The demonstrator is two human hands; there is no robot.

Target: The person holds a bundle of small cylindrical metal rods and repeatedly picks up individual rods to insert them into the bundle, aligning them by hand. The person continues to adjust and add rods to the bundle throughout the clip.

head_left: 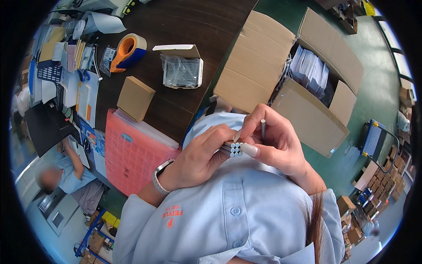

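Close to my chest, my left hand [195, 152] is closed around a small bundle of slim grey rods [236, 150], their round pale ends facing me in short rows. The thumb and index finger of my right hand [281, 147] pinch at the edge of that bundle. A single grey rod [263, 128] with a round flat end stands upright among the right hand's other fingers. Whether the rods are threaded is too small to tell. On the dark table, a small white box [200, 72] with its flap raised holds clear plastic over rows of similar grey pieces.
A brown carton [137, 97] stands beside a red translucent folder [136, 154] on the table [176, 24]. Farther back is an orange-and-blue tape dispenser [127, 53]. At right, a large open cardboard box [303, 119] holds white packets. Another person [79, 165] sits at left.
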